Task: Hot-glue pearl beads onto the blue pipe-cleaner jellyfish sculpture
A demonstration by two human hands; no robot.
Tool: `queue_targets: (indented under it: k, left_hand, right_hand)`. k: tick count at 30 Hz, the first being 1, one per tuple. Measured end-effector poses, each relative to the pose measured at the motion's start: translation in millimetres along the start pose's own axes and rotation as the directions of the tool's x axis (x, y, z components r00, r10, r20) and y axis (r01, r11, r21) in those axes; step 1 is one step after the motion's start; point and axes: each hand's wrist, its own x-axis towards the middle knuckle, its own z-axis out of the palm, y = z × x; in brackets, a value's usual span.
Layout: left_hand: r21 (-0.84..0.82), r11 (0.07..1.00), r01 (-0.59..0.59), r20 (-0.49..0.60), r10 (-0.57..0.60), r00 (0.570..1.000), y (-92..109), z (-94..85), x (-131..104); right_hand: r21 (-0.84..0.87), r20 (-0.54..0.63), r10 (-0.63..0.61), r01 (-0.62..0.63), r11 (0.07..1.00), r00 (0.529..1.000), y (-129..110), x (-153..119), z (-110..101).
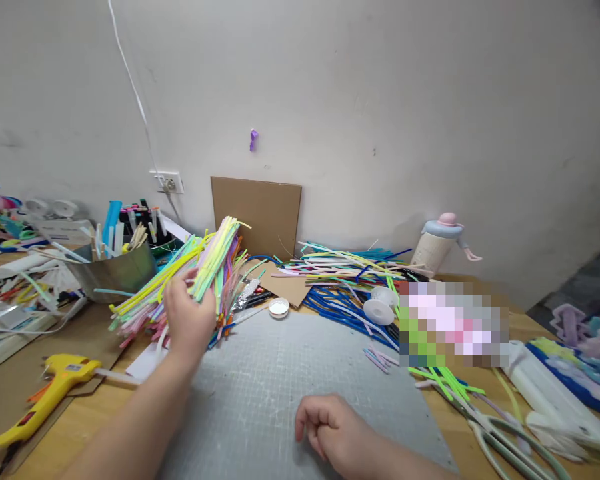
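My left hand point(190, 313) is wrapped round a thick bundle of pastel pipe cleaners point(219, 257), yellow, mint, pink and lilac, at the left back of the grey cutting mat point(260, 373). More coloured pipe cleaners point(155, 293) lie beside and beneath that bundle. Near the front of the mat is my right hand point(330, 427), its fingers curled in. What its fingers hold, if anything, is hidden. Beyond the hands, a small round white container point(279, 307) stands at the mat's back edge.
A yellow glue gun point(55, 393) lies at left, near a metal tin point(115, 270) of sticks. Blue pipe cleaners point(330, 307), a white spool point(381, 305) and scissors point(500, 433) are at right. Cardboard point(257, 213) leans on the wall, with a bottle point(433, 247) farther right.
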Motion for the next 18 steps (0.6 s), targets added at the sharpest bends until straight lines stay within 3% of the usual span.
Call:
queue_targets:
  k: [2,4,6,9,11,18]
  left_hand:
    - [0.157,0.987,0.015,-0.007,-0.014,1.000,-11.8,2.2,41.3]
    - [0.278,0.960,0.033,0.098,-0.063,0.993,-19.2,8.1,74.3]
    - [0.399,0.914,0.071,0.241,-0.179,0.954,-21.2,16.3,93.9]
    - [0.523,0.852,-0.002,0.397,-0.242,0.885,-19.3,26.7,101.2]
    - [0.538,0.842,-0.036,0.437,-0.242,0.866,-18.7,29.3,99.4]
    - [0.308,0.939,0.150,0.325,-0.253,0.911,-25.4,9.1,109.3]
  right_hand:
    - [-0.003,0.007,0.003,-0.003,1.000,1.000,2.2,1.7,0.8]
    - [-0.014,0.015,-0.002,0.002,1.000,1.000,1.9,1.8,0.6]
    - [-0.027,0.030,-0.005,0.005,1.000,1.000,0.3,1.1,-0.4]
    - [-0.043,0.049,0.008,-0.006,0.999,0.999,-1.1,1.1,-2.3]
    - [-0.046,0.063,0.017,-0.014,0.999,0.998,-0.5,2.1,-3.3]
    - [-0.017,0.107,0.016,-0.015,1.000,0.994,1.2,3.9,-5.0]
